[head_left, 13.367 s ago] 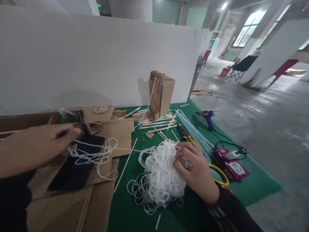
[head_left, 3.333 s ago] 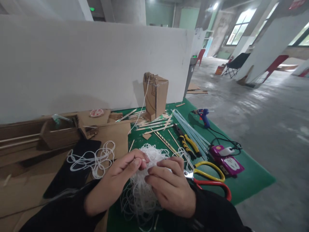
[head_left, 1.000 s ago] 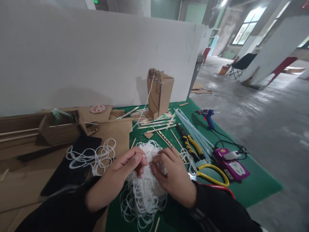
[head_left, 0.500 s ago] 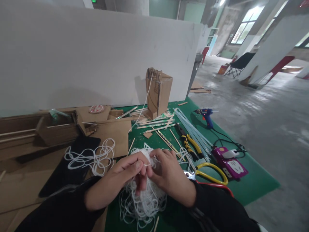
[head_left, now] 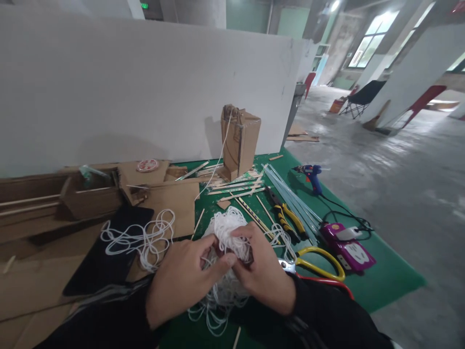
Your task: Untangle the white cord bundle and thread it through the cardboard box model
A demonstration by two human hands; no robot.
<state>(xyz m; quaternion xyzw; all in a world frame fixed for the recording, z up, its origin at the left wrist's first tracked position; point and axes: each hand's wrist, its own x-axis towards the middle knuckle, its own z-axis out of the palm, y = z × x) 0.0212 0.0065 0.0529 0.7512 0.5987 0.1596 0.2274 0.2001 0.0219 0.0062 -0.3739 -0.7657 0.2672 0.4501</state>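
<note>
A tangled bundle of white string point(head_left: 229, 231) is between my two hands, above the green tabletop. My left hand point(head_left: 189, 276) presses it from the left, thumb pointing inward. My right hand point(head_left: 259, 266) wraps its right side with curled fingers. Both hands are closed on the bundle, and some fingertips are hidden behind it. Loose loops of the same string hang below my hands. Another loose coil of white string point(head_left: 145, 237) lies to the left, across a black flat piece point(head_left: 98, 264) and cardboard.
Scissors point(head_left: 319, 264), pliers point(head_left: 285, 213), clear glue sticks point(head_left: 290, 196), a blue glue gun point(head_left: 310, 175) and a purple power strip point(head_left: 347, 247) lie on the right. A cardboard box model point(head_left: 241, 143) stands behind, near wooden sticks point(head_left: 236, 186). Cardboard structures point(head_left: 90, 194) fill the left.
My hands have gone from fingering a strand at the bundle's top to gripping the bundle from both sides. More of the string now shows above my fingers.
</note>
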